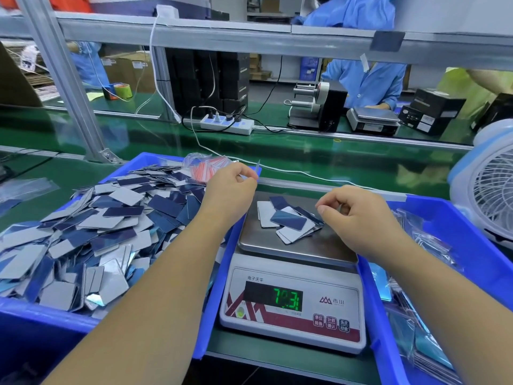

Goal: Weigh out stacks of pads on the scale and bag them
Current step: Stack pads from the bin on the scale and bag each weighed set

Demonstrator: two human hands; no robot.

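Green bench under me: scale (294,290) between two blue bins (27,315), loose pads (288,219) on its pan. My left hand (231,187) pinches a clear bag (256,170). My right hand (358,215) is curled above the pads; whether it holds anything I cannot tell.

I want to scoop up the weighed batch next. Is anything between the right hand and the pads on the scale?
Nothing visible. The right hand hovers just right of the pads on the scale's pan, with only open air between. The left hand is off to the pan's far left corner.
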